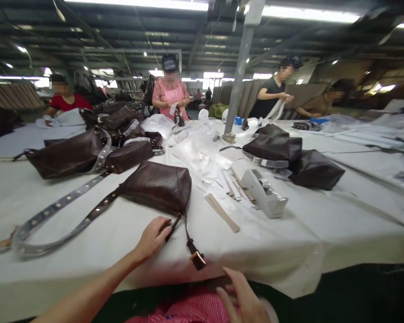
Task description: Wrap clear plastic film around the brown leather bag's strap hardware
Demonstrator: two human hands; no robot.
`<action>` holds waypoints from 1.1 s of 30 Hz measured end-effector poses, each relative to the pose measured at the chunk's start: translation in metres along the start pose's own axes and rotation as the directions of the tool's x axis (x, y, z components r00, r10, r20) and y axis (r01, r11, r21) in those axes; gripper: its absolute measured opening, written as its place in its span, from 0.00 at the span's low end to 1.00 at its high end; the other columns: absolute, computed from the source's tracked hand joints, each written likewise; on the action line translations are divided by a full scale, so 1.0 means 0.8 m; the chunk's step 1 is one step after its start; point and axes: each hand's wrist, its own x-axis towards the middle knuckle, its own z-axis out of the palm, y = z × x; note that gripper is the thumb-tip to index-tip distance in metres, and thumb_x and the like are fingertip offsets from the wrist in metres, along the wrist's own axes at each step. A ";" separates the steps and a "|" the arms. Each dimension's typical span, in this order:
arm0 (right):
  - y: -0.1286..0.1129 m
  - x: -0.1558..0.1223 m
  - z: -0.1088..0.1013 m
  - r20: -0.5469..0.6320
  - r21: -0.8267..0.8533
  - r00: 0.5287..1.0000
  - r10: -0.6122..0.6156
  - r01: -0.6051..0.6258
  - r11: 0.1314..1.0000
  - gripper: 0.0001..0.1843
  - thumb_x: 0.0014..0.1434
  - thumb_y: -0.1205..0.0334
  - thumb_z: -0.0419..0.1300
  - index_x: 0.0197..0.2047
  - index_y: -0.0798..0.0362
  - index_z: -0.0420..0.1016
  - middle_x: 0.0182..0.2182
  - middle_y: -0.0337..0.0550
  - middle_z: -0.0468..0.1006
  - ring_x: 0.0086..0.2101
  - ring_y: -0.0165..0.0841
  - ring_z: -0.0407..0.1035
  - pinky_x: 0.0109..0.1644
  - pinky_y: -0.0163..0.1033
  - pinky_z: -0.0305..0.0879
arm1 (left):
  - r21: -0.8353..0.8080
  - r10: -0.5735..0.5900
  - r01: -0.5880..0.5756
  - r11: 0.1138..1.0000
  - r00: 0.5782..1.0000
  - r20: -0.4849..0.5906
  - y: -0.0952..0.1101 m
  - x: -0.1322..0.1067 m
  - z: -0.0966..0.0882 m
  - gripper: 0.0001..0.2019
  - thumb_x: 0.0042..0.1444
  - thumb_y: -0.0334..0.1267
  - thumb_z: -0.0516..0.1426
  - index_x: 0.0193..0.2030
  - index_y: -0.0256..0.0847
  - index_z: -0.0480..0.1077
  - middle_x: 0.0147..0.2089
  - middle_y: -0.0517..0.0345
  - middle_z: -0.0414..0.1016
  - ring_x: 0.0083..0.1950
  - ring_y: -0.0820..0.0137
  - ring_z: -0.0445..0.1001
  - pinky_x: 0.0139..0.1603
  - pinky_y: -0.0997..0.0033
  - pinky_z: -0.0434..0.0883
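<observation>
A dark brown leather bag (pixel 156 186) lies on the white-covered table in front of me. Its studded shoulder strap (pixel 70 196), partly wrapped in clear plastic, loops away to the left. From the bag's near corner hangs a thin strap ending in a gold-coloured buckle (pixel 197 259). My left hand (pixel 151 237) rests at the table's front, fingers extended, with the tips beside a short dark strip (pixel 173 227) at that corner. Whether they press on the strip is hard to see. My right hand (pixel 244 298) is over my lap below the table edge, fingers apart and holding nothing.
More brown bags (pixel 70 152) are heaped at left, others (pixel 316 170) at right. A grey tape dispenser (pixel 264 193) stands beside card strips (pixel 222 212) and crumpled white wrapping (pixel 197 150). A metal post (pixel 239 80) rises behind. Several co-workers stand or sit around the table.
</observation>
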 end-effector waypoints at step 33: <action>0.047 0.357 -0.014 0.119 -0.395 0.989 0.089 -0.036 0.918 0.21 0.52 0.67 0.63 0.51 0.51 0.72 0.45 0.48 0.75 0.42 0.39 0.70 0.42 0.37 0.60 | -0.796 -0.009 0.603 0.051 0.797 0.603 0.013 0.082 0.044 0.10 0.54 0.39 0.61 0.35 0.32 0.71 0.27 0.54 0.72 0.20 0.76 0.67 0.20 0.79 0.65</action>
